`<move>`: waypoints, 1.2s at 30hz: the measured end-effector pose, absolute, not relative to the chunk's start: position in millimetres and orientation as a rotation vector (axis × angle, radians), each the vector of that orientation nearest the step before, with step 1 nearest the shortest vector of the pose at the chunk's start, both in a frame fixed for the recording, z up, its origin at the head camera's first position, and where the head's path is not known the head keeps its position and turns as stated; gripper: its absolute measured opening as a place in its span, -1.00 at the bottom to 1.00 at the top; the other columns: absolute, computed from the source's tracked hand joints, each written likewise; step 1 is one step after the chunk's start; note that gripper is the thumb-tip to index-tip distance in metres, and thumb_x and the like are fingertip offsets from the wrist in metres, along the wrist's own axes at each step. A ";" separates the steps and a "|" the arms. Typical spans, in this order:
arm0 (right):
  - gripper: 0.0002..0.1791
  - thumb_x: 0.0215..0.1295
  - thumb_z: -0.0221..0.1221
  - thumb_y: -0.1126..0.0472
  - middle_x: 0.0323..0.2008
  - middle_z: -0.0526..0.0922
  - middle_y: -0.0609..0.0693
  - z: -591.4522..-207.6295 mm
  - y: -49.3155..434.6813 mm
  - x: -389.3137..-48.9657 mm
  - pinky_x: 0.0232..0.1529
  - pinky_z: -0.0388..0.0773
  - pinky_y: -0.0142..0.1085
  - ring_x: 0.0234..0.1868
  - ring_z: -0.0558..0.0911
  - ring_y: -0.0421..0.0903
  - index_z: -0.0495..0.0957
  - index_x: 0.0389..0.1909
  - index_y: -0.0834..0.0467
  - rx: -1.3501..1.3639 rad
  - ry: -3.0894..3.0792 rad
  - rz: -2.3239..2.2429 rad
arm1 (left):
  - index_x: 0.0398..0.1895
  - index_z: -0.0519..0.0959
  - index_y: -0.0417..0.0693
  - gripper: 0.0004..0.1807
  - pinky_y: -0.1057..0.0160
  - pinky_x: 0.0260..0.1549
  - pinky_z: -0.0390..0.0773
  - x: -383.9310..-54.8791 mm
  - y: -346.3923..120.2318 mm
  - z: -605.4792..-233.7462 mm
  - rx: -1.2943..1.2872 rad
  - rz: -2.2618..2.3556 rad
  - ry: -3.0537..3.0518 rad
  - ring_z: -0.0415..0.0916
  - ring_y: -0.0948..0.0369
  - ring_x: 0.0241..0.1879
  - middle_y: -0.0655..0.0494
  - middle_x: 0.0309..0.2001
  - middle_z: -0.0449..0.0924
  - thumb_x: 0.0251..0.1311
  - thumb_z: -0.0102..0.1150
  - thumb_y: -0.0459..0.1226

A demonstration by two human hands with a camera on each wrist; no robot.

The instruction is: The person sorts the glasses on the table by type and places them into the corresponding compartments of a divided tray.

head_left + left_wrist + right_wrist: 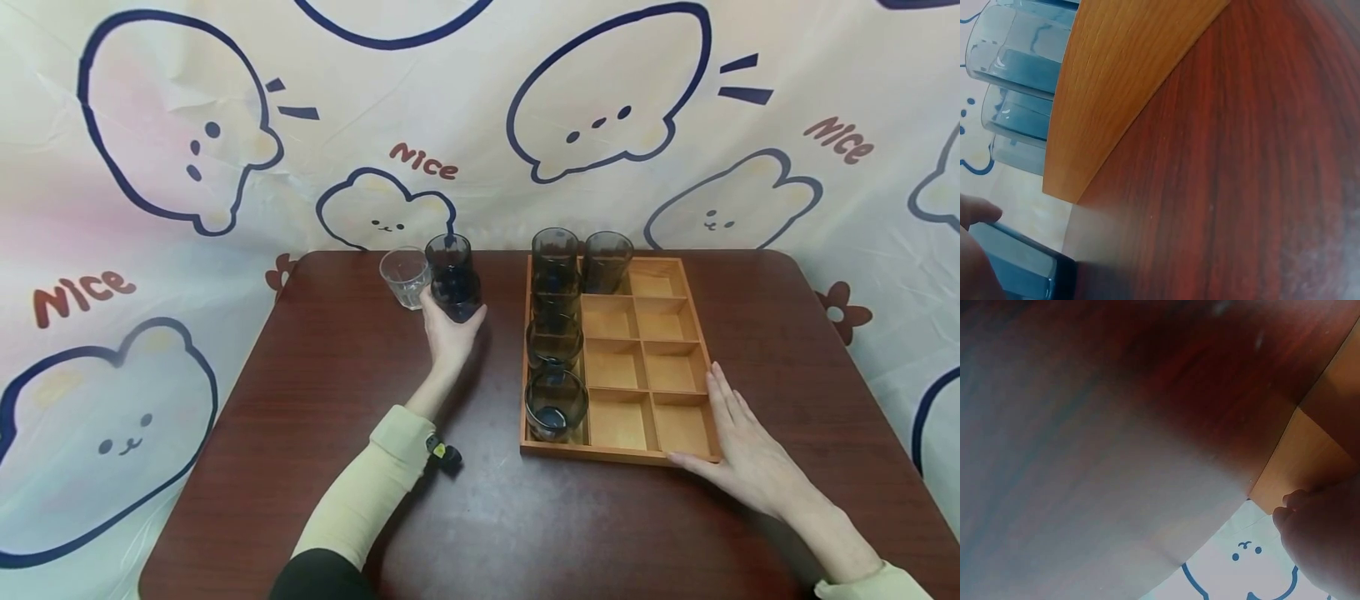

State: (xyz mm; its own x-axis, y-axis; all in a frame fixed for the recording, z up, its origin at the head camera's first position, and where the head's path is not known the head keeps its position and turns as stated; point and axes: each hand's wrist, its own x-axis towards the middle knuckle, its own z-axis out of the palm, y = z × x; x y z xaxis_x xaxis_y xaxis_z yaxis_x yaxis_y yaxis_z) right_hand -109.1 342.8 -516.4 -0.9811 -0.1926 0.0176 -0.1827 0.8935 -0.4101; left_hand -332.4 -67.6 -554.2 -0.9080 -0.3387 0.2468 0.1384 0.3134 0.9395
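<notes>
My left hand (450, 333) grips a dark tinted drinking glass (456, 290) left of the wooden tray, thumb and fingers spread around its sides. Right behind it, overlapping in the head view, stands another dark glass (448, 245). In the left wrist view part of the held glass (1019, 259) shows beside the thumb. A clear glass (406, 275) stands just to their left. My right hand (753, 458) rests at the front right corner of the divided tray (600, 452), its straight fingers along the right side and thumb at the front edge.
Dark glasses, such as the front one (555, 408), fill the tray's left column. One more dark glass (606, 262) sits in the back middle compartment. Thin wooden dividers separate the compartments. A cartoon-printed cloth (480, 108) hangs behind the dark red-brown table (315, 375).
</notes>
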 end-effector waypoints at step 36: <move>0.46 0.36 0.43 -0.32 0.82 -0.39 0.23 -515.5 343.2 -109.5 0.81 -0.42 -0.15 0.79 -0.07 0.41 -0.42 0.80 0.21 -0.296 3.021 -0.652 | 0.52 0.41 0.09 -0.06 -0.15 0.27 0.68 -267.3 -74.4 -449.7 -0.076 -1.583 -2.204 0.75 0.01 0.29 0.01 0.25 0.80 0.10 0.68 0.04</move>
State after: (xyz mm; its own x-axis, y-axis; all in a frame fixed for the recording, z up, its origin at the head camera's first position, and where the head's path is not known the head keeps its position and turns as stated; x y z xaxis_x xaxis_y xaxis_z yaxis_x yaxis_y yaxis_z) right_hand -109.5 343.2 -515.5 -0.9811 -0.1933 0.0038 -0.1776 0.8936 -0.4122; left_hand -267.3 -74.4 -449.7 -0.9087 -0.1978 0.3677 0.2852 0.3489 0.8927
